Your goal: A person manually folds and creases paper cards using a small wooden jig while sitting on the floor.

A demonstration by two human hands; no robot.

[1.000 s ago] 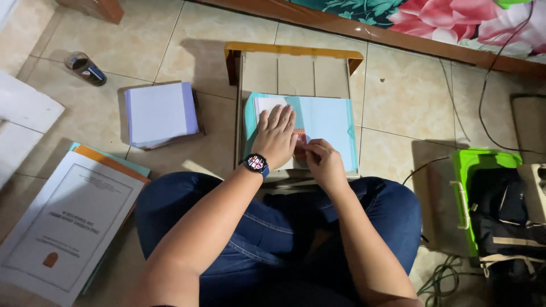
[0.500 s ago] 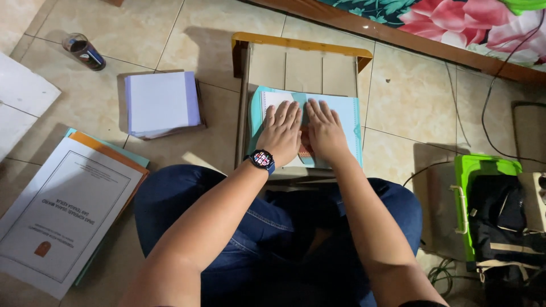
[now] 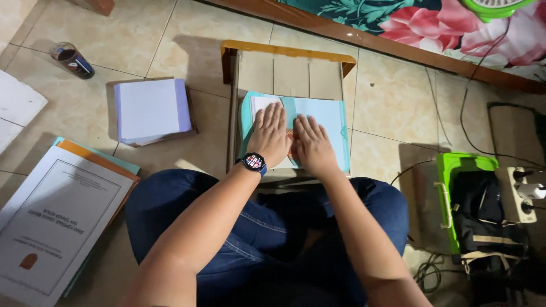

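1. Since a second ago the right hand has opened from a curled pinch into a flat palm; half a second ago both hands already lay flat, and they have stayed there side by side.
2. The left hand lies palm down on the booklet, fingers straight and close together, gripping nothing. A dark round watch sits on its wrist.
3. The right hand also presses flat, fingers spread a little, holding nothing; its thumb edge touches the left hand.
4. The booklet is a thin rectangle with a smooth pale-blue cover and a white sheet showing at its left. It lies on the worktop, a small low table with a pale slatted top and a rounded yellow-brown rim, standing on the floor just before the person's crossed legs in blue denim.
5. The floor is glossy beige tile with thin dark joints.
6. Left of the worktop lies a thick square stack of white paper.
7. Further left, flat documents with white, orange and teal covers overlap.
8. A small dark jar lies top left.
9. At right stand a green-rimmed tray, a white power strip and thin black cables.
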